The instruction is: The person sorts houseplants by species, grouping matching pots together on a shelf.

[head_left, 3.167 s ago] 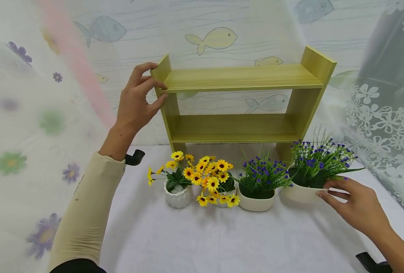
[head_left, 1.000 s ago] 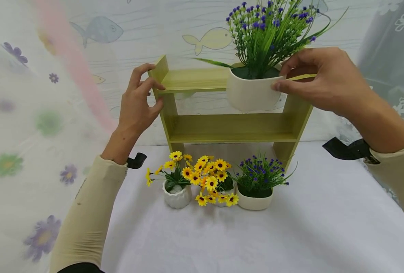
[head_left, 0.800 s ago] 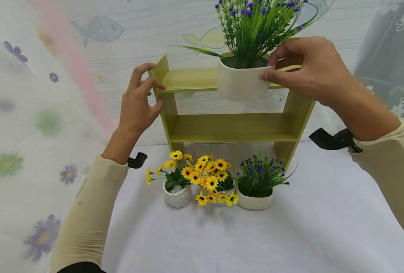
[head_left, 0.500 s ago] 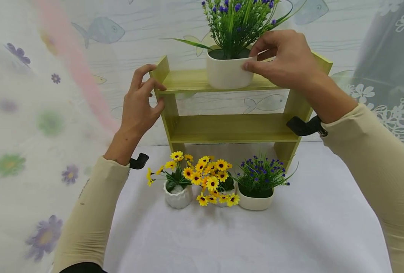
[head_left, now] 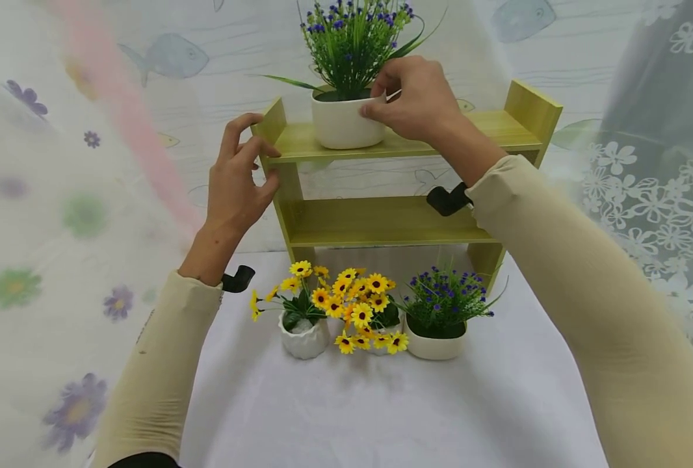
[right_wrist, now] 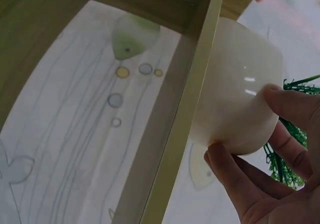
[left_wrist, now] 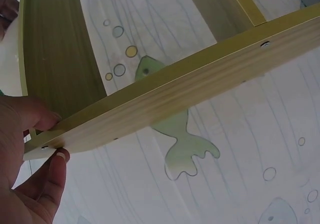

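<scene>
My right hand [head_left: 417, 97] pinches the rim of a white flowerpot [head_left: 346, 122] that holds green grass and small purple flowers. In the head view the pot is upright at the left part of the top shelf. The right wrist view shows thumb and fingers on the pot [right_wrist: 240, 89], right beside the shelf's edge. My left hand [head_left: 235, 179] grips the upper left side panel of the wooden shelf [head_left: 381, 221]. In the left wrist view that panel [left_wrist: 165, 91] lies between thumb and fingers.
On the white table in front of the shelf stand two white pots of yellow flowers, one on the left [head_left: 305, 338] and one in the middle [head_left: 363, 315]. Beside them is another purple-flowered pot [head_left: 437, 344]. A patterned curtain [head_left: 171, 58] hangs behind.
My right hand has lifted the purple-flowered pot from the table's right side, carried it up and left, and lowered it to the top shelf. My left hand has stayed on the panel.
</scene>
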Demonstrator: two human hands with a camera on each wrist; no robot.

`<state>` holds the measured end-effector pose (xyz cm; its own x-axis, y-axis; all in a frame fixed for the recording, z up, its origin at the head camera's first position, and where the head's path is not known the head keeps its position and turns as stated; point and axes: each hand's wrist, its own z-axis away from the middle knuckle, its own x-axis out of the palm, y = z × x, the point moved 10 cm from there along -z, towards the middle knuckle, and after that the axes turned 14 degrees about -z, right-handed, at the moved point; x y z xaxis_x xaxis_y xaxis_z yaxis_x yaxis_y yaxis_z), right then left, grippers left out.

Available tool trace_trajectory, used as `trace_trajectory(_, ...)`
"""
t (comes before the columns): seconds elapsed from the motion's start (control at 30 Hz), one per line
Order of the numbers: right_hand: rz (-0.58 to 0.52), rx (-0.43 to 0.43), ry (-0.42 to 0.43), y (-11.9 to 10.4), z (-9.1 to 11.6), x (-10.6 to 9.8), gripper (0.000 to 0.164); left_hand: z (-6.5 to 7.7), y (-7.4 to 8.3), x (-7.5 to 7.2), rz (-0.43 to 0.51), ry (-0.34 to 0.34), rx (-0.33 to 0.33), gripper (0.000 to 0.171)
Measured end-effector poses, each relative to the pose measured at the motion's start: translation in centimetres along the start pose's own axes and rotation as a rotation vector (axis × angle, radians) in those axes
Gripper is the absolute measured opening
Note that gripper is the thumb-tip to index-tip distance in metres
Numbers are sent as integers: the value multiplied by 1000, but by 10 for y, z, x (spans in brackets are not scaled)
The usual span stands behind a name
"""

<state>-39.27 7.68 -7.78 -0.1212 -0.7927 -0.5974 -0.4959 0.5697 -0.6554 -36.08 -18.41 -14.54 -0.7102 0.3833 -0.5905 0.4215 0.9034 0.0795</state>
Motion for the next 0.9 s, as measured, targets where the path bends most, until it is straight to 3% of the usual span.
trace_trajectory(0.23, -33, 47, 10, -3, -11, 21, 34, 0, -2, 3, -3, -16, -16, 14)
trace_trajectory(0.4, -56, -10, 41, -5, -8, 26, 35, 0, -2, 2, -5, -8, -21, 14)
trace_trajectory(0.6, -54, -117, 41, -3, 7, 29, 45, 2, -1, 2, -11, -6, -23, 14)
trace_trajectory(0.77, -103, -125, 18, 8, 26, 24, 56, 3, 0, 3, -17, 7, -23, 13)
trace_trajectory(0.9, -147, -132, 22, 19, 45, 16, 55, 4, 1, 4, -17, 20, -22, 13)
